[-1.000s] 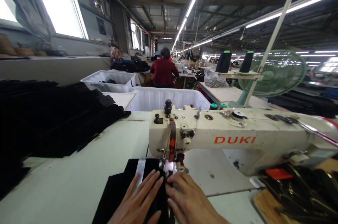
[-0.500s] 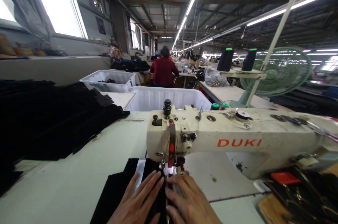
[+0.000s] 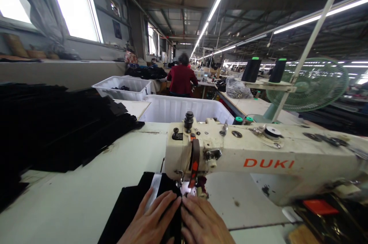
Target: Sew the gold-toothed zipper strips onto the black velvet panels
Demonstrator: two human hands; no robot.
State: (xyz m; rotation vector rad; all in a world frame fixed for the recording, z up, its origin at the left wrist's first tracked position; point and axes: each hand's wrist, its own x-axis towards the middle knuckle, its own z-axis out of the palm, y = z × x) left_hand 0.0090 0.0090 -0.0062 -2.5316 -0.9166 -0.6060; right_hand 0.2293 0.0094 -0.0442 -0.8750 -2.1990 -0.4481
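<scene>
My left hand (image 3: 152,221) lies flat with fingers stretched out on a piece of black fabric (image 3: 129,209) on the sewing table. My right hand (image 3: 202,223) lies beside it, fingers extended and pressing the same fabric. Both sets of fingertips point at the needle and presser foot (image 3: 189,189) of the cream DUKI sewing machine (image 3: 258,159), a short way in front of them. A pale strip (image 3: 154,188) runs along the fabric under the machine head.
A large stack of black fabric pieces (image 3: 57,129) covers the table's left side. Two white plastic bins (image 3: 178,107) stand behind the machine. Thread cones (image 3: 251,69) and a green fan (image 3: 313,83) are at right. A person in red (image 3: 181,79) sits further back.
The view has shifted slightly, so the machine sits lower and more to the right. Both hands stay flat on the black fabric and have edged closer to the presser foot.
</scene>
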